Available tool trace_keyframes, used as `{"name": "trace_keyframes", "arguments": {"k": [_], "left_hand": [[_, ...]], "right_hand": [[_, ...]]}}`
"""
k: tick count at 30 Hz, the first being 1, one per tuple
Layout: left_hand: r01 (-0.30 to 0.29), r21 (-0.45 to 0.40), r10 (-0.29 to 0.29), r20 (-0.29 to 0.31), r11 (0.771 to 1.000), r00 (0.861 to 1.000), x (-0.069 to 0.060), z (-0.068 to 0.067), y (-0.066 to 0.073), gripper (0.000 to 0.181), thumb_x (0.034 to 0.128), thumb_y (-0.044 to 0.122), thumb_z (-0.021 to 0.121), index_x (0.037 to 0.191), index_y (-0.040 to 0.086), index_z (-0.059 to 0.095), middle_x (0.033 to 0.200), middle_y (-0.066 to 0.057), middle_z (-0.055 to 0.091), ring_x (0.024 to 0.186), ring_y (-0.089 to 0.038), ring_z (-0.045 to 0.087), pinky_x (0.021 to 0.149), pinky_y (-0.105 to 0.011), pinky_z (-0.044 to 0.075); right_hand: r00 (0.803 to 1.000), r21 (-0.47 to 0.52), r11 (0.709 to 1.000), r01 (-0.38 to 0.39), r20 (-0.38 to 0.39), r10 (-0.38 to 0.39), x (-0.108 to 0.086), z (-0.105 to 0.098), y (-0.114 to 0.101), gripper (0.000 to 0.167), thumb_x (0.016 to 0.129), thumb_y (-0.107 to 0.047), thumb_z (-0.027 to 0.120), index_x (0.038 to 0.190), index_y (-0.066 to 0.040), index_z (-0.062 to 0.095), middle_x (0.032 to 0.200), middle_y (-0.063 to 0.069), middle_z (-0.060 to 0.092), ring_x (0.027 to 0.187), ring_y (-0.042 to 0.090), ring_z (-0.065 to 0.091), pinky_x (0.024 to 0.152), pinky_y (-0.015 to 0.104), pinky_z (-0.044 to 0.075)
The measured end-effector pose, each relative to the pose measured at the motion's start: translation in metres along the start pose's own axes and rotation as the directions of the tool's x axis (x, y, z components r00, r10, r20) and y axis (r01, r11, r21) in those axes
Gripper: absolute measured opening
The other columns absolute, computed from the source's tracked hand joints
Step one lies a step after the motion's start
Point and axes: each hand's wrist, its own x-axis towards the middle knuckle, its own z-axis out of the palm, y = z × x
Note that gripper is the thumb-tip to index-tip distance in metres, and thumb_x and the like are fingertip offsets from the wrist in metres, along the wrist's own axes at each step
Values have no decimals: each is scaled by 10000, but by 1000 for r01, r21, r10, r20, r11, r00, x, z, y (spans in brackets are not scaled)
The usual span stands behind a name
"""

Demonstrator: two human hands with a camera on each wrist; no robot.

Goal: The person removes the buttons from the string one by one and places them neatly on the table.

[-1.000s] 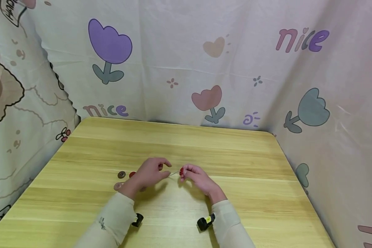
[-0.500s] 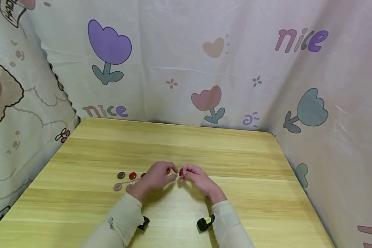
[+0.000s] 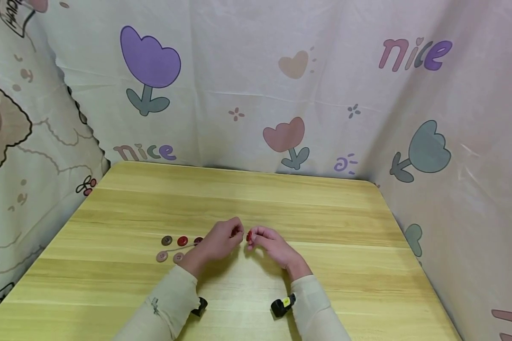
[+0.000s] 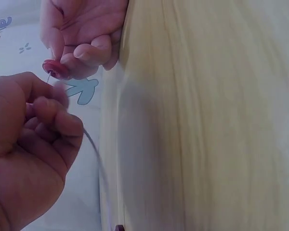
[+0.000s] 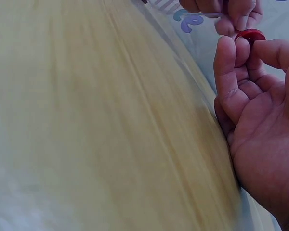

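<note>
Between the thumb and fingers of my right hand (image 3: 274, 247) a red button (image 5: 251, 34) is pinched, tilted on edge. My left hand (image 3: 222, 240) is right beside it and pinches a thin grey cord (image 4: 99, 161). In the left wrist view, a short bit of the cord spans from the left fingertips to the face of the red button. Whether it passes through a hole cannot be told. The cord's other length trails down behind the left hand, across the tabletop toward the loose buttons.
Left of my left wrist lie several loose buttons: a brown button (image 3: 167, 240), a red one, a dark red button (image 3: 198, 240) partly covered by the hand, and pinkish buttons (image 3: 162, 256). The wooden table (image 3: 315, 203) meets a printed curtain (image 3: 234, 61) at the back.
My left hand has moved right, up to the red button, and its fingers have drawn closer together. More loose buttons show behind it. My right hand stays in place.
</note>
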Motion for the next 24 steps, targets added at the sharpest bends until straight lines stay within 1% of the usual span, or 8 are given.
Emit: {"name": "trace_keyframes", "arguments": {"k": [2, 5, 7, 11, 14, 16, 20, 24], "left_hand": [[22, -14, -22, 10, 1000, 1000, 0, 1, 0, 78, 996, 66, 539, 932, 93, 574, 714, 15, 489, 567, -100, 429, 533, -264, 375], [42, 1, -42, 9, 999, 999, 0, 1, 1, 28, 983, 139, 589, 974, 119, 606, 683, 22, 435, 561, -98, 390, 544, -272, 352], [39, 17, -39, 8, 999, 999, 1, 1, 1, 83, 957, 206, 654, 1006, 140, 643, 669, 26, 414, 543, -99, 360, 539, -272, 330], [4, 47, -4, 12, 999, 1000, 1, 1, 1, 204, 899, 295, 755, 1046, 166, 696, 647, 36, 374, 527, -92, 308, 529, -261, 287], [-14, 55, 13, 16, 998, 1000, 2, 2, -1, 212, 892, 298, 769, 1051, 171, 711, 637, 44, 360, 529, -87, 299, 521, -255, 276], [-13, 60, 12, 15, 998, 1000, 2, 2, -2, 209, 887, 301, 777, 1046, 183, 712, 635, 49, 362, 534, -85, 305, 521, -251, 277], [-3, 73, 3, 2, 997, 1000, 3, 2, -4, 204, 869, 314, 798, 1003, 204, 691, 641, 47, 365, 529, -90, 307, 515, -252, 274], [22, 74, -22, -4, 997, 1000, 1, -2, -4, 203, 863, 309, 806, 963, 203, 666, 635, 43, 348, 510, -92, 291, 505, -255, 264]], "right_hand": [[1000, 4, 1000, -3, 9, 3, 1, -1, 1, 228, 1067, -67, 425, 1013, 117, 547, 995, 198, 579, 1004, 459, 570, 982, 402, 403], [1000, 12, 1000, 1, 22, -1, 2, -2, 1, 209, 1063, -42, 420, 992, 112, 542, 990, 205, 573, 996, 476, 556, 967, 404, 413], [1000, 23, 1000, 7, 27, -7, 2, -2, 1, 198, 1067, -47, 420, 978, 76, 546, 980, 178, 580, 997, 475, 548, 963, 403, 413], [999, 37, 999, 20, 24, -21, 1, 0, 1, 185, 1077, -92, 430, 977, -4, 560, 962, 96, 601, 1005, 460, 550, 975, 405, 400], [1000, 27, 999, 23, 18, -23, 0, 0, 1, 188, 1076, -129, 448, 985, -18, 569, 956, 66, 613, 999, 422, 573, 988, 410, 391], [999, 18, 999, 27, 18, -27, -1, 0, 2, 196, 1074, -150, 459, 982, -16, 570, 958, 64, 619, 987, 380, 588, 991, 415, 389], [999, 11, 999, 39, 28, -40, 0, 0, 3, 216, 1072, -165, 460, 963, -4, 554, 964, 78, 622, 970, 305, 595, 995, 422, 387], [999, 22, 999, 36, 37, -37, 1, -1, 3, 229, 1073, -172, 463, 961, 12, 540, 992, 117, 611, 968, 293, 589, 992, 422, 396]]}}
